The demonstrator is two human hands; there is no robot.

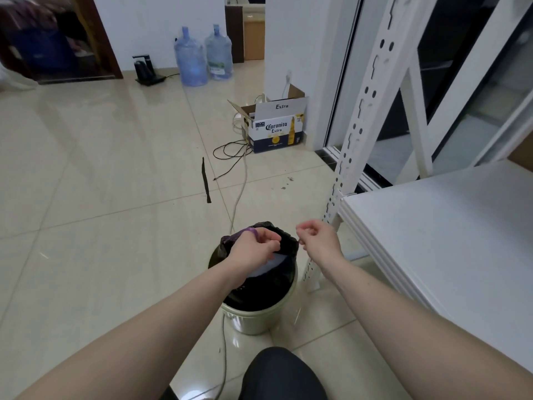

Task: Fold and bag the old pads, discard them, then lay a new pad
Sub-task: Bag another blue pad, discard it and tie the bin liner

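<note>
A pale green bin [256, 319] stands on the floor below me, lined with a black bag [288, 243]. My left hand [253, 249] is over the bin's mouth, gripping the black bag's rim together with a bit of purple plastic [251, 230]. A white folded pad [271, 265] shows under that hand, inside the bag. My right hand [317, 238] hovers just right of the bin with fingers curled in a loose pinch; whether it holds a thin edge of the bag is unclear.
A white metal shelf unit [432, 226] stands close on the right, its upright [340, 180] beside the bin. Cables [239, 194] run across the tiled floor. A beer carton [274, 125] and two water jugs [202, 57] sit further back. My dark knee [282, 373] is below.
</note>
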